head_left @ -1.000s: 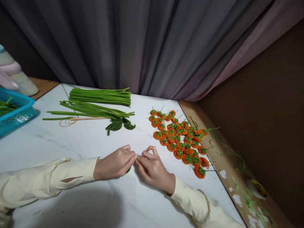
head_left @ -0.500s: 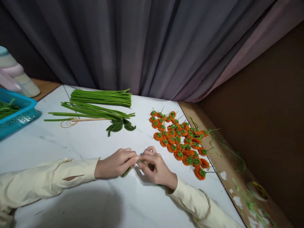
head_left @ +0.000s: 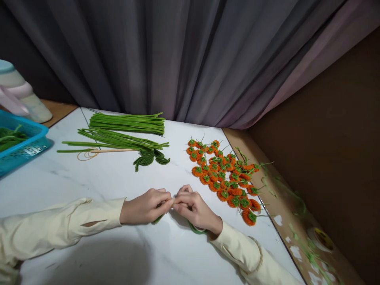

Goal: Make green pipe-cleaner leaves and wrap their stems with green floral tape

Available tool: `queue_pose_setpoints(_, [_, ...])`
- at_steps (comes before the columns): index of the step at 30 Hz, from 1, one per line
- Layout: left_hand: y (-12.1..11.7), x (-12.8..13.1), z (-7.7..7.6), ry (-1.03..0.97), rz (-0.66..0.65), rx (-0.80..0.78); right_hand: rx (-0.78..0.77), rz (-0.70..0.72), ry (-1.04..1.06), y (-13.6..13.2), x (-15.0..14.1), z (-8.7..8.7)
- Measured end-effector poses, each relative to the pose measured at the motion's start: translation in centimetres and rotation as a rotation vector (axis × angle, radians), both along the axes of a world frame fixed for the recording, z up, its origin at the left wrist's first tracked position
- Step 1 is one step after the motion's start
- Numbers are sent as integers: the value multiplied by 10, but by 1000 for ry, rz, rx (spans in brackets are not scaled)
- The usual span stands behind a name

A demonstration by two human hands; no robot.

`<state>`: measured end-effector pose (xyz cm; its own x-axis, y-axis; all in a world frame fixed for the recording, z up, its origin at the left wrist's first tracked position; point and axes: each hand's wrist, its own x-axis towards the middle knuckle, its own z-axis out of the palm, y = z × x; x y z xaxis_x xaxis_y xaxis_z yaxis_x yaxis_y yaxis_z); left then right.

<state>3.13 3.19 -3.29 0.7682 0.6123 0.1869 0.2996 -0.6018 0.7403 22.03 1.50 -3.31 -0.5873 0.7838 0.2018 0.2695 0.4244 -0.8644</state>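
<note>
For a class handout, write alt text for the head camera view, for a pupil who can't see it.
A person's left hand and right hand pinch together over a white table, green strips showing beneath them. Green stems lie beyond the left hand, orange, green-topped ornaments beyond the right one, and a blue basket at far left.

A strand (head_left: 196, 230) apparently lies under the right hand (head_left: 197, 209), with ornaments (head_left: 214, 186) behind right and stems (head_left: 127, 123) behind left.

Green piece (head_left: 158, 219) — partly behind left hand (head_left: 147, 206)
</note>
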Motion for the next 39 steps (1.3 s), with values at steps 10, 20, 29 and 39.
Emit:
queue_pose_setpoints(10, [-2,2,-7,72,125,41,386,-42,-230,-7,-7,-5])
queue_pose_setpoints(20, [6,2,0,67,117,48,257,-79,-175,-5,-7,-6])
queue_pose_setpoints(29, [5,-2,3,114,43,204,91,-114,-141,-6,-10,-1])
queue_pose_setpoints(39, [6,0,5,122,43,221,49,-141,-132,-5,-11,0])
